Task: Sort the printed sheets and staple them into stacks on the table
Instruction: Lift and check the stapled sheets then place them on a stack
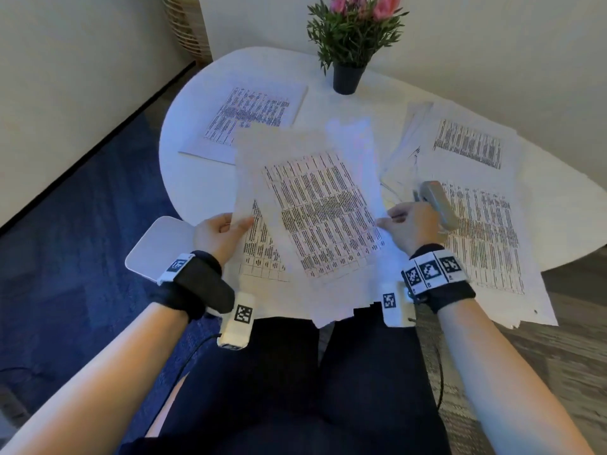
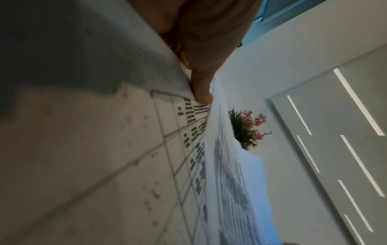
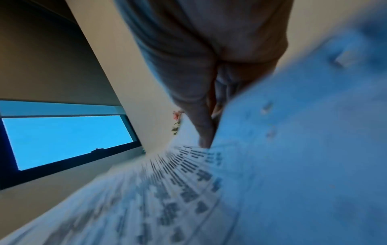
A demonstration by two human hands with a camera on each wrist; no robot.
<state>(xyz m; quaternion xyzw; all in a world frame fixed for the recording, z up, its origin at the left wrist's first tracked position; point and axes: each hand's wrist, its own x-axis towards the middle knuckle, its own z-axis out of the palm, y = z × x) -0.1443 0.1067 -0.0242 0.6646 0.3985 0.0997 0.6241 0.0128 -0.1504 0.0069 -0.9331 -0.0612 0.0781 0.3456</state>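
**Inspector:** Nearest the head camera: dark-trousered lap (image 1: 295,382), two bare forearms with black wrist straps. State of the hands?

**Assistant:** Left hand (image 1: 220,236) pinches the left edge of the held sheets (image 1: 315,211), thumb on top. Right hand (image 1: 409,229) pinches their right edge. Those sheets are lifted above the near edge of the white table (image 1: 197,178), fanned, printed tables facing up.

**Inspector:** Other paper?

**Assistant:** One squared stack (image 1: 246,118) lies toward the far left edge. A loose spread of sheets (image 1: 476,198) covers the right side and overhangs the near right edge. A grey stapler (image 1: 438,205) lies on that spread, just beyond the right hand.

**Inspector:** Anything else?

**Assistant:** A potted plant (image 1: 351,44) with pink flowers at the far edge; a white chair seat (image 1: 161,247) under the left wrist; a woven basket (image 1: 187,24) on the floor beyond.

**Inspector:** Left wrist view?

**Assistant:** Thumb (image 2: 201,86) pressed on a gridded sheet (image 2: 182,132); another page rises edge-on beside it, the plant (image 2: 247,129) behind.

**Inspector:** Right wrist view?

**Assistant:** Blurred. Fingers (image 3: 201,119) pinch printed paper (image 3: 188,174); a window (image 3: 69,140) at left.
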